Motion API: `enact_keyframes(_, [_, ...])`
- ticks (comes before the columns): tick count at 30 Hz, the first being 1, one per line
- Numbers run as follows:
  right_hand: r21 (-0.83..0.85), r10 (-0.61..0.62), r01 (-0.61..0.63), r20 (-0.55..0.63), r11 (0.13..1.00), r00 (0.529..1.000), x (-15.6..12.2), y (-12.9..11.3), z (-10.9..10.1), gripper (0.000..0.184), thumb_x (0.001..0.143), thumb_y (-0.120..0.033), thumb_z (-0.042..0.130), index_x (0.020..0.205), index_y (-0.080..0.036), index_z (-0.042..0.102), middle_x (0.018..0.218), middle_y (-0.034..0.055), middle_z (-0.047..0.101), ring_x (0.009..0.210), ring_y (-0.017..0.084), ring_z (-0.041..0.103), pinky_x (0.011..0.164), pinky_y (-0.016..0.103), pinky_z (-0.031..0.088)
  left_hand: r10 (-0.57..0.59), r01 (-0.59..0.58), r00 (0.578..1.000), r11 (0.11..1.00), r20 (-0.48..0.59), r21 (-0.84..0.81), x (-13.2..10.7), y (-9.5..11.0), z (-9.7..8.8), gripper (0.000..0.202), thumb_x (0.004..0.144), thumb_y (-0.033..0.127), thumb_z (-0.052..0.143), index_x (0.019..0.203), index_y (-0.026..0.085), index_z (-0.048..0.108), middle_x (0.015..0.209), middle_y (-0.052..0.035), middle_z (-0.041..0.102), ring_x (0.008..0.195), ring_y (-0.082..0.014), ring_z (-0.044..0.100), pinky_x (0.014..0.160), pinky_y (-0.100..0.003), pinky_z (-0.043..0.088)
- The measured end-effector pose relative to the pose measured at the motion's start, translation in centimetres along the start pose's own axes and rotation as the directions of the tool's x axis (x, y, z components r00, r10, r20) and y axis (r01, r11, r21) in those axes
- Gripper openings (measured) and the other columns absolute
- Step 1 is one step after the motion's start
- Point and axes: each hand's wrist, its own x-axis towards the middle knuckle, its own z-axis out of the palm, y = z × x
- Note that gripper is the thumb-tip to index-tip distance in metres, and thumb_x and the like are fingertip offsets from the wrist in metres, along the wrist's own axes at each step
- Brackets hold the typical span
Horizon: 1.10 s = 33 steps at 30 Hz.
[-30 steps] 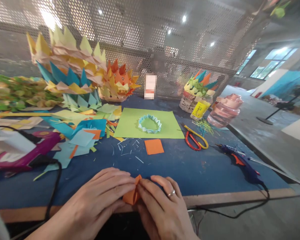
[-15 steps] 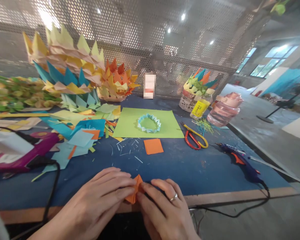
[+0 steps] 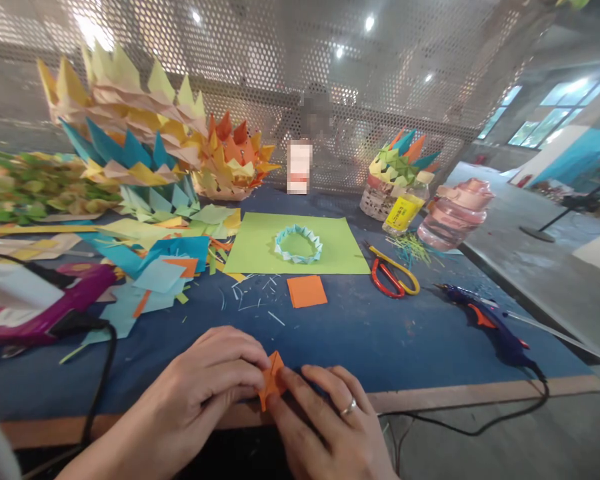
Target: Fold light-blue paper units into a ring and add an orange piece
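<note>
A small folded piece of orange paper point(image 3: 273, 379) lies at the table's front edge, between my two hands. My left hand point(image 3: 215, 383) pinches its left side with the fingertips. On its right side my right hand point(image 3: 325, 417), with a ring on one finger, presses it between thumb and forefinger. A crease runs down its middle and its upper end comes to a point. Beyond my hands lies a stack of orange paper squares point(image 3: 307, 291). Farther back, a light-blue folded paper ring point(image 3: 299, 245) rests on a green sheet point(image 3: 250, 248).
Scissors point(image 3: 393, 273) and a blue glue gun point(image 3: 485, 320) with a cord lie at right, near a yellow-labelled bottle point(image 3: 404, 212) and a pink bottle point(image 3: 455, 213). Folded paper crowns point(image 3: 130, 147), paper scraps point(image 3: 150, 287) and a purple device point(image 3: 45, 303) crowd the left.
My left fingers have drawn back a little and curled, so more of the folded orange paper shows. Its lower part has spread slightly. The view has shifted a little.
</note>
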Motion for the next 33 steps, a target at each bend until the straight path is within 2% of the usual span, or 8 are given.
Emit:
enact_keyframes(3, [-0.020, 0.005, -0.006, -0.017, 1.000, 1.000, 0.4, 0.2, -0.2, 0.020, 0.083, -0.026, 0.059, 0.099, -0.027, 0.069, 0.108, -0.0041, 0.070, 0.095, 0.016, 0.058, 0.091, 0.030, 0.040, 0.075, -0.067, 0.995, 0.992, -0.073, 0.109, 0.5, 0.3, 0.1, 0.029, 0.085, 0.005, 0.045, 0.096, 0.026, 0.061, 0.098, 0.0013, 0.069, 0.097, -0.0161, 0.060, 0.093, -0.034, 0.042])
enact_keyframes(6, [-0.009, 0.042, -0.042, 0.053, 0.999, 0.998, 1.3, 0.6, -1.3, 0.025, 0.086, -0.019, 0.053, 0.107, -0.021, 0.067, 0.110, -0.0019, 0.069, 0.098, 0.016, 0.058, 0.092, 0.029, 0.040, 0.098, -0.070, 0.983, 0.982, -0.156, 0.174, 0.9, 0.4, 0.7, 0.029, 0.086, 0.005, 0.045, 0.097, 0.027, 0.062, 0.098, 0.0023, 0.070, 0.096, -0.0158, 0.060, 0.097, -0.037, 0.037])
enact_keyframes(9, [0.006, 0.052, -0.053, 0.127, 0.999, 0.991, 2.1, 1.2, -2.3, 0.030, 0.085, -0.013, 0.050, 0.110, -0.018, 0.066, 0.112, 0.0006, 0.068, 0.101, 0.017, 0.056, 0.091, 0.031, 0.040, 0.097, -0.061, 0.978, 0.980, -0.182, 0.192, 0.9, 0.4, 1.3, 0.029, 0.087, 0.008, 0.045, 0.095, 0.027, 0.064, 0.095, 0.0026, 0.070, 0.096, -0.0159, 0.060, 0.097, -0.037, 0.035])
enact_keyframes(11, [0.014, 0.036, -0.039, 0.149, 0.999, 0.988, 2.5, 1.5, -2.6, 0.031, 0.084, -0.012, 0.049, 0.111, -0.017, 0.065, 0.113, 0.0015, 0.067, 0.102, 0.018, 0.055, 0.091, 0.032, 0.041, 0.086, -0.053, 0.982, 0.979, -0.166, 0.195, 0.9, 0.3, 1.5, 0.030, 0.087, 0.008, 0.044, 0.095, 0.028, 0.064, 0.095, 0.0025, 0.070, 0.096, -0.0162, 0.060, 0.098, -0.038, 0.034])
enact_keyframes(15, [0.025, -0.023, 0.017, 0.269, 1.000, 0.963, 3.0, 2.1, -2.4, 0.036, 0.085, -0.016, 0.046, 0.119, -0.015, 0.060, 0.122, 0.0013, 0.062, 0.107, 0.019, 0.052, 0.091, 0.033, 0.039, 0.074, -0.047, 0.986, 0.983, -0.151, 0.176, 0.7, 0.2, 1.2, 0.033, 0.087, 0.006, 0.041, 0.097, 0.028, 0.063, 0.096, 0.0028, 0.070, 0.095, -0.0144, 0.062, 0.099, -0.037, 0.035])
enact_keyframes(21, [0.052, -0.103, 0.089, 0.397, 0.995, 0.912, 3.2, 2.6, -1.9, 0.034, 0.088, -0.024, 0.046, 0.120, -0.019, 0.058, 0.122, -0.0011, 0.062, 0.111, 0.019, 0.050, 0.093, 0.034, 0.037, 0.072, -0.066, 0.997, 0.981, -0.030, 0.185, 0.3, -0.7, 0.8, 0.028, 0.084, 0.010, 0.050, 0.103, 0.028, 0.062, 0.099, 0.0025, 0.070, 0.090, -0.0135, 0.066, 0.099, -0.033, 0.043])
enact_keyframes(28, [0.129, -0.074, 0.028, 0.366, 0.991, 0.928, 2.6, 2.9, -1.0, 0.032, 0.093, -0.026, 0.041, 0.120, -0.020, 0.056, 0.121, 0.0006, 0.063, 0.114, 0.018, 0.048, 0.100, 0.034, 0.029, -0.043, 0.045, 0.998, 0.998, -0.034, 0.037, 0.5, -0.3, 0.9, 0.014, 0.089, 0.017, 0.050, 0.095, 0.024, 0.060, 0.095, 0.0000, 0.068, 0.095, -0.0143, 0.063, 0.082, -0.022, 0.052])
enact_keyframes(33, [0.176, -0.104, 0.043, 0.353, 0.983, 0.930, 2.8, 3.4, -0.8, 0.029, 0.093, -0.023, 0.040, 0.113, -0.020, 0.060, 0.116, 0.0026, 0.065, 0.114, 0.018, 0.048, 0.099, 0.033, 0.032, -0.141, 0.140, 0.990, 0.990, -0.019, -0.030, 1.0, 0.5, 1.0, 0.016, 0.091, 0.017, 0.046, 0.091, 0.023, 0.061, 0.092, -0.0014, 0.065, 0.089, -0.0139, 0.061, 0.076, -0.021, 0.052])
